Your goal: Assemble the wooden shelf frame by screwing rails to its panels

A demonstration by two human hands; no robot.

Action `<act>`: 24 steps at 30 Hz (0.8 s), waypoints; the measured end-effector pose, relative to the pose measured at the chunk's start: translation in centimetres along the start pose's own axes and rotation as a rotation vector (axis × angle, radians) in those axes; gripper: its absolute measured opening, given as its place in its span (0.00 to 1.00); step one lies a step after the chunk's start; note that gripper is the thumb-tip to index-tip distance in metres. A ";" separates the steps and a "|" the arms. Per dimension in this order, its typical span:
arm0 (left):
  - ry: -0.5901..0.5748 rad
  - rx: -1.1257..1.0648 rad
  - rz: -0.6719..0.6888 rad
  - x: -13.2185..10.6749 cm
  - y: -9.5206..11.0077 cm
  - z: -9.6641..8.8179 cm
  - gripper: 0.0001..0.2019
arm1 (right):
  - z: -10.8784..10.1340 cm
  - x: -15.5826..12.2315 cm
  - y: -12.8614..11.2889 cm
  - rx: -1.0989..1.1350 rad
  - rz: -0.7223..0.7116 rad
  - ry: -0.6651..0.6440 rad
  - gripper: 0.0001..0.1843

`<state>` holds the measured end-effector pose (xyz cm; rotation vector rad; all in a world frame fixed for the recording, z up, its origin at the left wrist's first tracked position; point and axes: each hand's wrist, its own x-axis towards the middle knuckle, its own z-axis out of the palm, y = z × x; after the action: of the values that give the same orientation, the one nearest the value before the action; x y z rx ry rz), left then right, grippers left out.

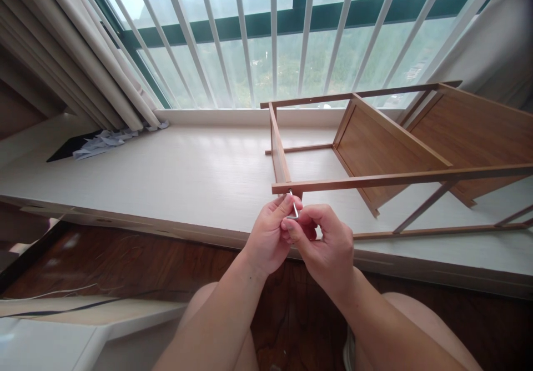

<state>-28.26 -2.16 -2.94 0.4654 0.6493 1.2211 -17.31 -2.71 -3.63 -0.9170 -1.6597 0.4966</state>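
Note:
A small bent hex key (294,209) is pinched between my two hands, just in front of a corner of the brown wooden shelf frame (353,183). Its upper end meets the near rail close to the rail's left end, where a dark screw or hole seems to sit. My left hand (268,232) closes its thumb and fingers around the key's long part. From the right, my right hand (327,243) closes on the key's lower bent end. The fingertips overlap and hide part of the tool. The frame lies on its side on the white window ledge (179,171).
Brown panels (387,143) cross the frame to the right. White bars (272,43) stand before the window. A curtain (79,43) hangs left, with grey-white cloth strips (108,142) below it. White furniture (50,343) is at lower left, above a dark wood floor (137,265).

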 end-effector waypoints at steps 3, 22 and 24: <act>-0.005 -0.008 0.008 0.0 0.0 0.0 0.13 | 0.0 0.1 0.0 -0.021 -0.027 -0.005 0.08; 0.091 0.085 0.069 -0.3 0.3 0.9 0.16 | 0.2 -0.4 -0.4 0.340 0.272 -0.087 0.12; 0.088 0.089 0.075 -0.4 0.2 0.9 0.16 | 0.2 -0.4 -0.3 0.343 0.270 -0.099 0.13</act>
<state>-27.85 -2.43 -2.02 0.5166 0.7695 1.2923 -17.53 -3.19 -3.74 -0.8721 -1.4830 0.9916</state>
